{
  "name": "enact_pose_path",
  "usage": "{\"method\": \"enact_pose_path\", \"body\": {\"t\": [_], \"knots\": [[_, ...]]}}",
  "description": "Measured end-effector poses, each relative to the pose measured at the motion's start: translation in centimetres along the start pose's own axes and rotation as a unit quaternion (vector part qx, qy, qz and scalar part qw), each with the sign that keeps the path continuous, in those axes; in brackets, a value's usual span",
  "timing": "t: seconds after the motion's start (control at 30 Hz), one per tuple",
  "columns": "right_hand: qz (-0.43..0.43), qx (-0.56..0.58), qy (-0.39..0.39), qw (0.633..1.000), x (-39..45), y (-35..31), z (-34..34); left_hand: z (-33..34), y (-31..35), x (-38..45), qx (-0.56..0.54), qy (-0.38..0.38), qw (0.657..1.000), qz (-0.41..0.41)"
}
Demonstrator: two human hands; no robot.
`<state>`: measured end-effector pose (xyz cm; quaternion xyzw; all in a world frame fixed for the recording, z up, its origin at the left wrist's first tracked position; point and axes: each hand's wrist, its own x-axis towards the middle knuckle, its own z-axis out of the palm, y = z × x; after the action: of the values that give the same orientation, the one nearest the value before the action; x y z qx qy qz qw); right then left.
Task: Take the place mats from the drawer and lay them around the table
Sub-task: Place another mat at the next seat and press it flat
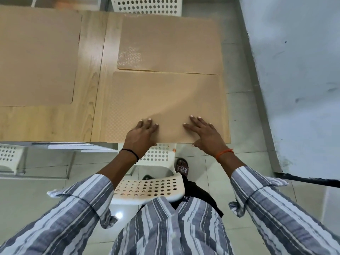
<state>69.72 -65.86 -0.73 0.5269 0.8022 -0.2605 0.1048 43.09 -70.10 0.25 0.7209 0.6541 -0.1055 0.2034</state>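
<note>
1. One wooden table (55,122), light grain, seam down the middle; its near edge runs across just in front of the person.
2. Three tan place mats on it. Left mat (36,57) lies well apart from the other two. Far right mat (171,45) sits at the far right corner. Near right mat (161,100) lies at the near right corner, its far edge touching or slightly overlapping the far one.
3. Three white perforated chairs: one (147,188) directly before the person, one (9,157) at the left, one (147,4) across the table.
4. Two hands, both flat on the near right mat. Left hand (141,135): grip slack, fingers straight and spread, pressing down, holding nothing. Right hand (206,133): same, fingers spread flat, thumb at the mat's near edge.
</note>
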Motion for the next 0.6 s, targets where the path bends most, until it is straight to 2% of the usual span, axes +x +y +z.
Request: {"method": "enact_pose_path", "body": {"t": [0.13, 0.6], "knots": [[0.011, 0.038, -0.003, 0.999, -0.01, -0.11, -0.01, -0.37, -0.16, 0.23, -0.003, -0.009, 1.000, 0.003], [0.025, 0.026, 0.009, 0.999, -0.02, -0.36, 0.11, -0.90, 0.09, 0.65, 0.006, -0.016, 1.000, 0.003]]}}
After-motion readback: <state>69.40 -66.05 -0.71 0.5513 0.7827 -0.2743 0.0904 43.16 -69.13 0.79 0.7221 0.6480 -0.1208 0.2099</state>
